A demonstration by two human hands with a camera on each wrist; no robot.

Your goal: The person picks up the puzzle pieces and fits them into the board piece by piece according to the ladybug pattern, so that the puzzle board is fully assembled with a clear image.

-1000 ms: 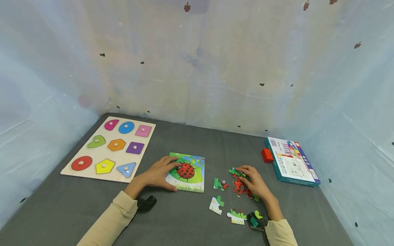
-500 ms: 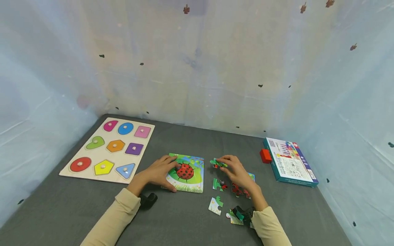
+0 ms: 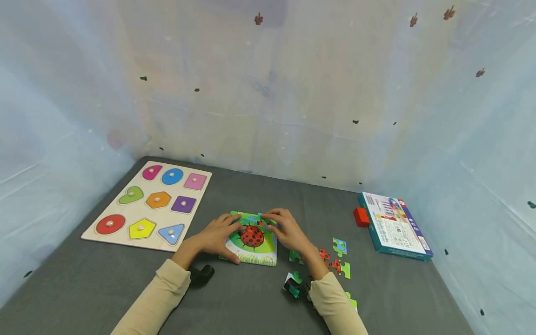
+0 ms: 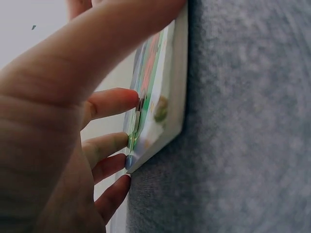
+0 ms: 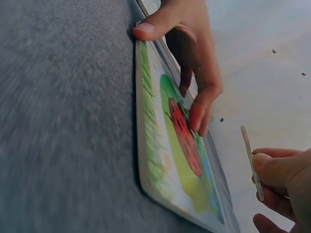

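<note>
A square ladybug puzzle board (image 3: 257, 257) lies flat on the grey table. My left hand (image 3: 215, 234) rests spread over its left side, thumb at the near edge and index finger on the picture by the ladybug. My right hand (image 3: 289, 230) is over the board's upper right corner. Between thumb and fingers it pinches a jigsaw piece (image 5: 253, 167), seen edge-on and raised above the board in the right wrist view. Loose ladybug pieces (image 3: 336, 266) lie to the right of the board, some hidden under my right forearm.
A wooden shape board (image 3: 138, 204) with colored knobbed shapes lies at the left. At the right a teal-edged box (image 3: 395, 225) has a red block (image 3: 361, 217) against its left side. A pale sheet (image 3: 268, 116) hangs behind and around the table.
My right hand has picked up a jigsaw piece from the loose group and carried it left to over the board. The left hand has stayed on the board.
</note>
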